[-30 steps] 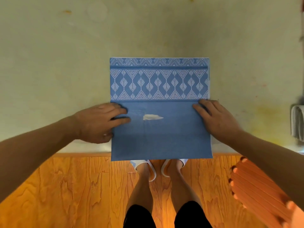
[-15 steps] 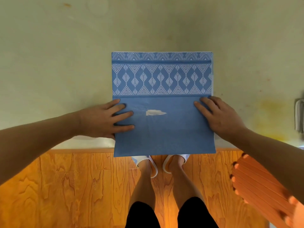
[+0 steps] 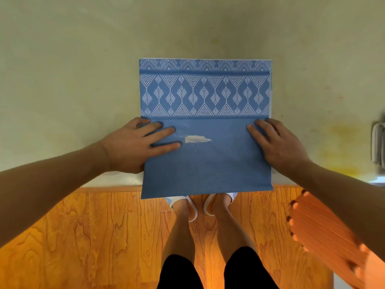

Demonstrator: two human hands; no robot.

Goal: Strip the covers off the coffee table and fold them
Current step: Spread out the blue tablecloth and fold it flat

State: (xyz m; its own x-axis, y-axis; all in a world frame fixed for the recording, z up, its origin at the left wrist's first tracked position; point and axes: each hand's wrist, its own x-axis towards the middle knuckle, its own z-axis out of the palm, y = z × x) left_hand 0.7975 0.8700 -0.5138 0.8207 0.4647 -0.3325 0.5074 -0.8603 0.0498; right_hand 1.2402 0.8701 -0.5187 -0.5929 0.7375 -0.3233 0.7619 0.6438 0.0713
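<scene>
With flat, straight fingers our left hand (image 3: 135, 146) and right hand (image 3: 277, 143) press the folded cover (image 3: 206, 163), whose overhanging edge could slide off the coffee table (image 3: 62, 90).

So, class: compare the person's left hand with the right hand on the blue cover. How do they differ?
The left hand lies mostly off the blue cover, only its fingers on it; the right hand rests further onto it. The left fingers are spread; the right ones lie closer together. Both press flat on its plain half.
</scene>
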